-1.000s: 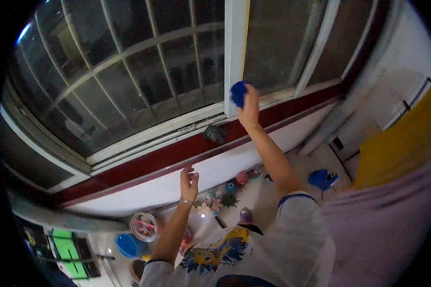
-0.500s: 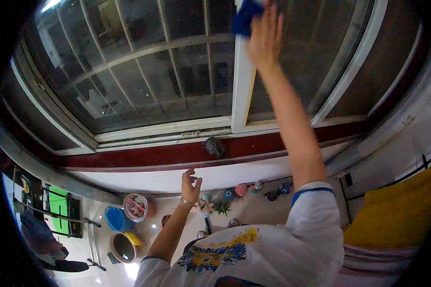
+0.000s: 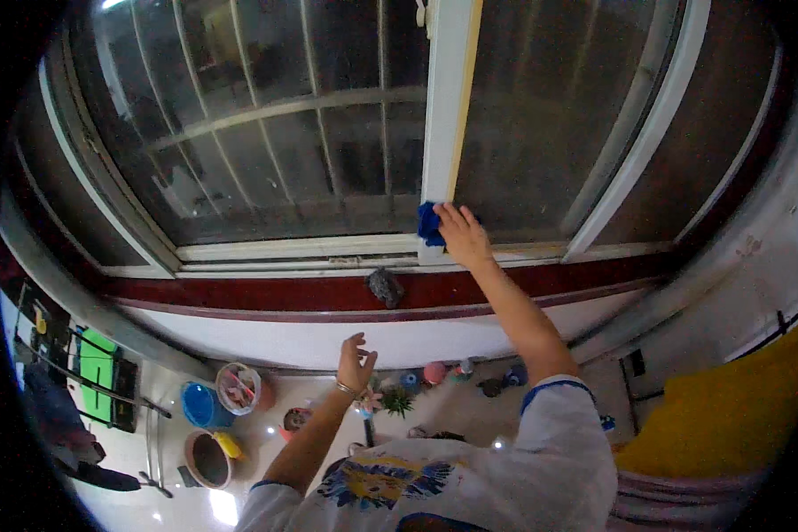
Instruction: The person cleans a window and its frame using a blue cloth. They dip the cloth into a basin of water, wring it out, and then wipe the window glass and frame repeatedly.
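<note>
Right hand: the right hand (image 3: 466, 239) holds the cloth, its fingers laid over it and gripping it against the post; how the thumb sits is hidden.
Cloth: the blue cloth (image 3: 429, 225) is bunched at the foot of the white post (image 3: 442, 133), just above the lower rail.
Left hand: the left hand (image 3: 355, 365) hangs in front of the white wall (image 3: 275, 339), below the sill, fingers loosely bent and slightly apart, touching nothing; a bracelet (image 3: 346, 388) rings the wrist.
Sill: on the dark red sill (image 3: 266, 293) lies a grey clump (image 3: 384, 288), left of the right forearm and apart from both hands.
Window: bars (image 3: 317, 105) show through the pane left of the post; a yellow strip (image 3: 464, 102) runs along the post's right edge.
Floor: a blue bucket (image 3: 202, 406) stands beside a filled tub (image 3: 241, 390); a green plant (image 3: 397, 402) and a pink ball (image 3: 434, 372) sit near the wall.
Right side: a yellow sheet (image 3: 727, 399) hangs well apart from the hands.
</note>
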Demonstrator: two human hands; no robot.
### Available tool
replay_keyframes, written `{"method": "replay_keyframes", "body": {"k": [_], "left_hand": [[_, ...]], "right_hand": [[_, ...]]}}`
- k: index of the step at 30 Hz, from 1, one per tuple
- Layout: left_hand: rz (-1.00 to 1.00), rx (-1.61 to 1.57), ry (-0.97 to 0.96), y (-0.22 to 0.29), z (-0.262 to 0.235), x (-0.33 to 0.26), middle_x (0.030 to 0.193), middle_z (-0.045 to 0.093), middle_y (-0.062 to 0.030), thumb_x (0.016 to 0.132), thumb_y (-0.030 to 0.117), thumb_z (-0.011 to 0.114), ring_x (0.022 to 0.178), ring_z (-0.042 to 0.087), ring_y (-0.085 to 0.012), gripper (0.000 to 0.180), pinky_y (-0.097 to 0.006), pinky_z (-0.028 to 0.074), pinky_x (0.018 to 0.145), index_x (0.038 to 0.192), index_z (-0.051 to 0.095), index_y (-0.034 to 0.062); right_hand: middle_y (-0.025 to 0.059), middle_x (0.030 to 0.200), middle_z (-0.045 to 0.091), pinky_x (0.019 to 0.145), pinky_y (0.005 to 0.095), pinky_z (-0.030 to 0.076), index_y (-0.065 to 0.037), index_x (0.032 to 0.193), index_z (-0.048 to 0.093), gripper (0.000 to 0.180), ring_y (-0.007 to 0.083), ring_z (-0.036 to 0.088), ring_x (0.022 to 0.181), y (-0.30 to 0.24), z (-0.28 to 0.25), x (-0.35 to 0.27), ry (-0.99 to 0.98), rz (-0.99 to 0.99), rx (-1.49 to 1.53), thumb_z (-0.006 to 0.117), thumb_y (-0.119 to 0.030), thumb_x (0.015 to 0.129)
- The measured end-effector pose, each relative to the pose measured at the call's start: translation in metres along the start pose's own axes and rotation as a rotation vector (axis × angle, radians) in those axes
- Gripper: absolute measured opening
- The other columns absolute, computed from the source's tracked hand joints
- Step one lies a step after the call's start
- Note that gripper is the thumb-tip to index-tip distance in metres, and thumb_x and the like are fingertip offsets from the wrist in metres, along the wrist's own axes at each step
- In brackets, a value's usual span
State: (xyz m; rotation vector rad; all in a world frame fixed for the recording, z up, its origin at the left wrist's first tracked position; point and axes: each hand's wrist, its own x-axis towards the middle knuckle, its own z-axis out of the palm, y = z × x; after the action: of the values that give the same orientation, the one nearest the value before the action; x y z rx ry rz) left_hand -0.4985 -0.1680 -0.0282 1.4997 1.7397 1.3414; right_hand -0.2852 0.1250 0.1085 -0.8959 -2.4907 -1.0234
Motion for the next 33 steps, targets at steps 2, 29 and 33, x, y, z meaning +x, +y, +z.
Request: {"method": "replay_keyframes", "body": {"k": [2,29,33], "left_hand": [[0.032,0.012,-0.007,-0.001,0.004,0.005,0.107,0.051,-0.0155,0.078,0.007,0.067,0.080,0.058,-0.0207,0.052,-0.032,0.050,0.068,0.124,0.043,0.0022],[0.098,-0.141,0.018,0.005,-0.040,0.045,0.105,0.054,-0.0119,0.079,0.006,0.066,0.076,0.058,-0.0168,0.048,-0.028,0.050,0.066,0.123,0.047,0.0019],[0.156,-0.091,0.035,-0.003,-0.038,0.046,0.105,0.054,-0.0124,0.079,0.007,0.066,0.079,0.059,-0.0178,0.048,-0.028,0.050,0.066,0.123,0.048,0.0018]], "right_hand": [[0.0018,0.145,0.036,0.112,0.0428,0.021,-0.011,0.108,0.065,0.030,0.0197,0.030,0.135,0.021,-0.040,0.039,0.037,0.122,0.022,0.047,-0.022,0.087],[0.0110,0.145,0.034,0.111,0.0428,0.019,0.005,0.123,0.052,0.045,0.0241,0.029,0.134,0.058,-0.222,0.215,0.539,0.488,-0.265,0.048,-0.014,0.083],[0.0091,0.148,0.030,0.110,0.0430,0.018,0.002,0.123,0.054,0.042,0.0220,0.028,0.135,0.030,-0.179,0.181,0.381,0.454,-0.288,0.049,-0.015,0.085]]}}
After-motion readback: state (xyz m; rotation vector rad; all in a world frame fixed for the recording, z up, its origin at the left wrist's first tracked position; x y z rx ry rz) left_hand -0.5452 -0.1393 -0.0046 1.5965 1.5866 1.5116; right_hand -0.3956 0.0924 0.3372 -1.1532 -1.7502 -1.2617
